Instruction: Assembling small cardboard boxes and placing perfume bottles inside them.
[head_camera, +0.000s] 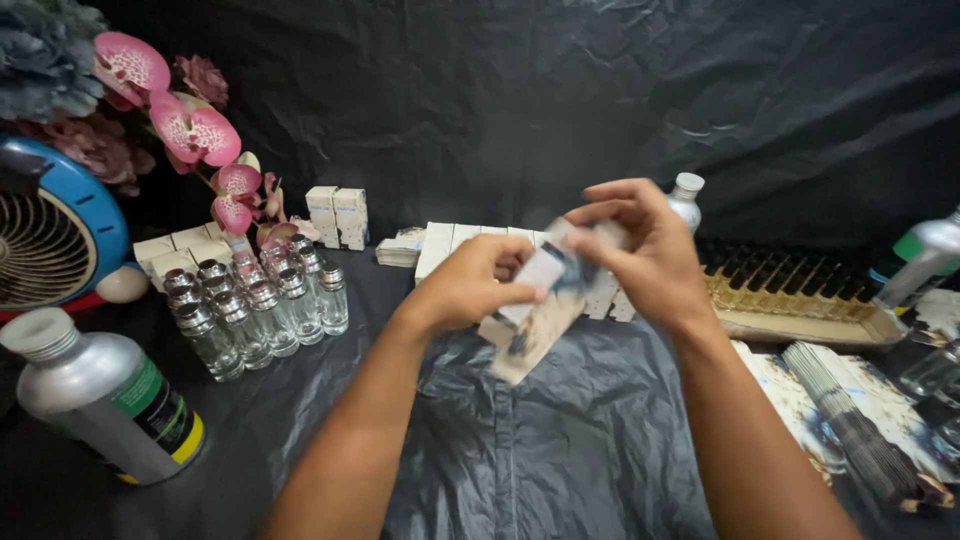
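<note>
Head camera view: a person's left hand (470, 285) and right hand (640, 250) meet above a table draped in black plastic sheet (560, 440), both closed on a small printed carton (535, 320), blurred, which seems to be half unfolded. Clear glass spray bottles (255, 305) stand in rows to the left, near a silver metal canister (105, 400) and pink artificial orchids (190, 130). White boxes (470, 240) line up behind the hands; a tray of amber vials (800, 295) sits at right.

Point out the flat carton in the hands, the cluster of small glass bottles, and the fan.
flat carton (535, 330), head view, lower panel.
small glass bottles (262, 312), head view, middle bottle's body.
fan (45, 245), head view, grille.
</note>
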